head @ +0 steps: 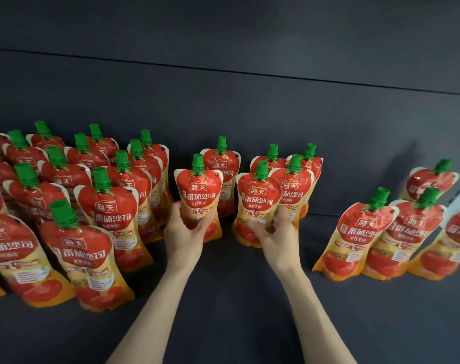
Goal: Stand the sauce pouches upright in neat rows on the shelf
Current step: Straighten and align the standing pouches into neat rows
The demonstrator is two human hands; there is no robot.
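Observation:
Red and orange tomato sauce pouches with green caps stand upright on a dark shelf [223, 298]. My left hand [183, 229] grips the lower half of one upright pouch [198, 191] at the middle. My right hand [276, 231] grips the lower half of a second upright pouch [257, 198] just to its right. Another pouch [221, 164] stands behind the left one. Three more [293, 179] stand behind and beside the right one.
Several rows of pouches [66, 206] fill the shelf's left side. A loose group [397, 232] stands at the right, some leaning. A dark back wall [250, 101] closes the shelf behind. Bare shelf lies between the middle and right groups.

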